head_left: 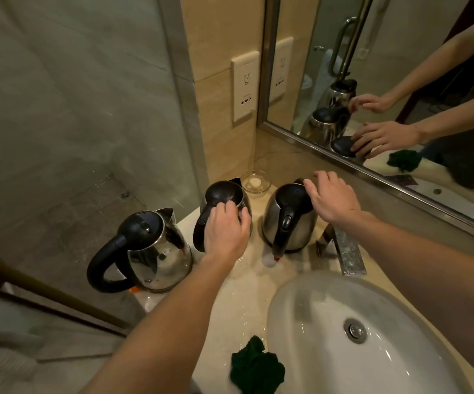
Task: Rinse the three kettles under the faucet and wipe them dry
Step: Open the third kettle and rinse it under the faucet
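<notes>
Three steel kettles with black lids and handles stand in a row on the wet counter left of the faucet (348, 253). The left kettle (156, 251) stands free at the counter's edge. My left hand (226, 231) curls over the top of the middle kettle (220, 196), fingers down its right side and thumb by the lid. My right hand (333, 201) rests on the lid of the right kettle (287, 223), with fingers spread over its far side. A dark green cloth (255, 368) lies crumpled on the counter beside the sink basin (301, 305).
A small glass dish (256, 183) sits in the corner behind the kettles. A glass shower wall (74, 123) stands just left of the counter, a mirror (400, 66) behind it. Water drops cover the counter (244, 308) between kettles and basin.
</notes>
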